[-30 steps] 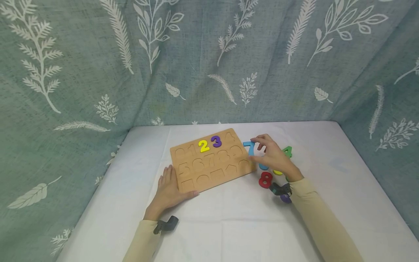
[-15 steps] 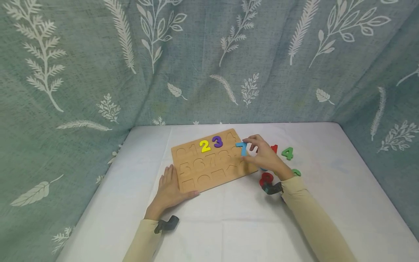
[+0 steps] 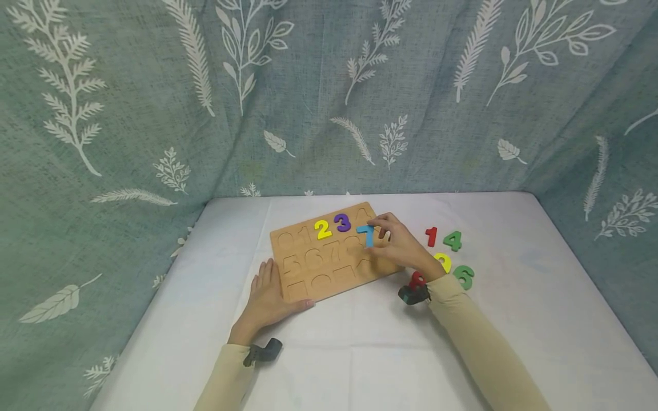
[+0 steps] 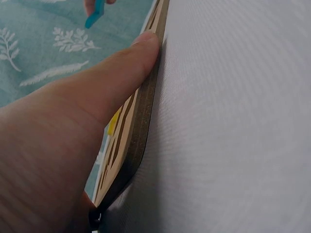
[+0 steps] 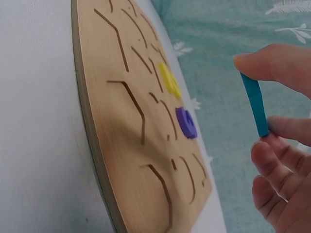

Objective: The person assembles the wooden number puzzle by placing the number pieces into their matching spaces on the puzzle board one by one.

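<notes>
A wooden number puzzle board (image 3: 308,279) lies at a slant on the white cloth, with number-shaped recesses. In its top row sit a yellow 2 (image 3: 323,229) and a purple 3 (image 3: 341,222). My right hand (image 3: 403,245) pinches a blue number 7 (image 3: 366,234) between thumb and fingers, held above the board's right part. In the right wrist view the blue 7 (image 5: 254,104) shows edge-on, apart from the board surface. My left hand (image 3: 269,302) rests at the board's lower left corner with fingers spread; its thumb (image 4: 141,51) lies along the near edge.
Right of the board lie a red 1 (image 3: 431,236), a green 4 (image 3: 453,241), a yellow number piece (image 3: 443,262), a green 6 (image 3: 464,277) and a red piece (image 3: 417,279) partly hidden by the right wrist. A leaf-patterned green curtain (image 3: 319,142) surrounds the table.
My right hand has carried the blue 7 leftward from beside the board to above it, uncovering the red 1 and other pieces. My left hand has stayed at the board's corner.
</notes>
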Demonstrator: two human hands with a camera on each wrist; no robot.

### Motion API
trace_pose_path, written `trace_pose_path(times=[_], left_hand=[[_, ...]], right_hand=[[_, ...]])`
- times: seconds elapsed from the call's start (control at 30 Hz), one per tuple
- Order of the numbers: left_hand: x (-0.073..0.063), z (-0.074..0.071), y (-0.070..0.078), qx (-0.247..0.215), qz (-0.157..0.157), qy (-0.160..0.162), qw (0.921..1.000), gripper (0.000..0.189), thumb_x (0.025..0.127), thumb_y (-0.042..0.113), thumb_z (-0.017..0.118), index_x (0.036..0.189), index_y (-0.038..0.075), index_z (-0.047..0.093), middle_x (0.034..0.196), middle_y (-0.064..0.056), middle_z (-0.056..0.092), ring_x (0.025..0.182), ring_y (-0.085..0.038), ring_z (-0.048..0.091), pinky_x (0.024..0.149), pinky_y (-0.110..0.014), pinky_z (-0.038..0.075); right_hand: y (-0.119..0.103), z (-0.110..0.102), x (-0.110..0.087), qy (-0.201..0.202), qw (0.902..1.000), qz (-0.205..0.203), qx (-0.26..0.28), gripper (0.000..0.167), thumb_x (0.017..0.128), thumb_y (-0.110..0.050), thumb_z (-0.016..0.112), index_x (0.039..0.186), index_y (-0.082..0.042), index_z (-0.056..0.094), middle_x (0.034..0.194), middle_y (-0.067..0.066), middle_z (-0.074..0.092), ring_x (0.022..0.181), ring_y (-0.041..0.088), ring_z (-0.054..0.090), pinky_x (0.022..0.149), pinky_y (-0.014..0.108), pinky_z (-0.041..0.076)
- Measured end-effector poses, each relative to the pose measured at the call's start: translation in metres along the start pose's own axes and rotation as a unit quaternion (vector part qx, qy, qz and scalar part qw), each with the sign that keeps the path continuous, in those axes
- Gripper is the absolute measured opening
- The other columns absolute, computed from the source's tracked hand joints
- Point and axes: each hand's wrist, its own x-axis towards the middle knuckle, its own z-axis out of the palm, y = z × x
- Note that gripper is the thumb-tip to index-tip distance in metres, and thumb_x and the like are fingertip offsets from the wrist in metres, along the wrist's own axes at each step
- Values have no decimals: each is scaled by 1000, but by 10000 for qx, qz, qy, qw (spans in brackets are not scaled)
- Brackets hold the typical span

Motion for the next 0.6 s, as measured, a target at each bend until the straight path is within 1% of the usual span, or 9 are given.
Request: trace_pose_path(times=[0.1,0.33,0.43,0.6], left_hand=[[1,0,0,4,-13,-20,10000,150,70,85,72,163,-4,-5,173,-25,-7,162,-43,-9,131,-64,3],[1,-1,0,21,-78,-104,9999,151,70,85,72,163,-4,-6,173,-25,-9,162,-42,-11,131,-63,2],[1,-1,0,24,-74,-97,9999,150,70,84,72,163,-4,-5,174,-24,-8,162,-42,-10,131,-62,2],[0,-1,0,36,-61,-89,9999,150,70,84,72,163,-5,-5,174,-25,-8,162,-42,-10,131,-63,2]], right_hand=[[-1,5,3,-27,10000,-34,54,67,83,-23,87,142,-7,60,140,8,52,99,23,53,66,29,41],[-6,14,10,-146,9996,-114,210,66,84,-21,85,142,-4,59,141,9,51,100,26,53,62,28,39],[-8,18,13,-189,9995,-108,248,66,85,-23,85,143,-6,59,139,7,51,101,26,53,63,28,39],[-10,26,17,-265,9990,-101,338,65,85,-24,85,142,-5,60,137,8,51,100,25,52,68,31,42]])
